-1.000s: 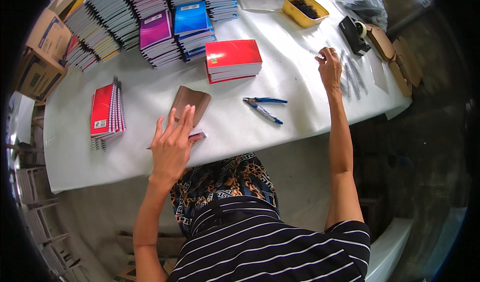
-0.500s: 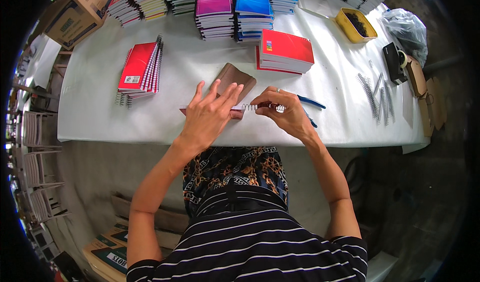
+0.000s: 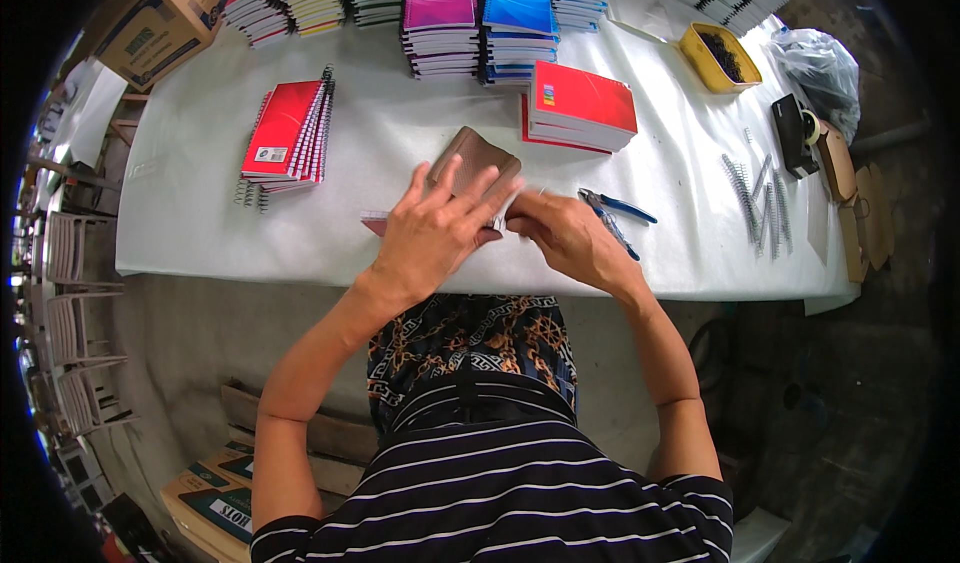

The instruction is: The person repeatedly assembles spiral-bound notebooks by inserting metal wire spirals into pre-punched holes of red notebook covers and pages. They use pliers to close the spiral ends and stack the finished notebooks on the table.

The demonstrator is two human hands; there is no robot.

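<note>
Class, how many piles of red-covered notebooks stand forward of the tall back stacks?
2: a coil-bound pile, left of the left hand; a second pile, beyond the pliers. What lies beneath that hand is mostly hidden.

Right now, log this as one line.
left hand: on notebook; right hand: at notebook's right end, motion-blurred; pliers: beside right hand; coils: right side of table

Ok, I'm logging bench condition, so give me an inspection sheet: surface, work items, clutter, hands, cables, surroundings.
Surface: white-covered table, lightly creased.
Work items: booklet, mostly hidden; brown block behind it.
Clutter: blue-handled pliers, wire coils, yellow tub, notebook stacks.
Hands: left hand over the booklet, fingers spread; right hand at its right end, fingers blurred, grip unclear.
Cables: nothing seen, though too dark at right to tell.
Surroundings: cardboard box rear left, chairs left.
</note>
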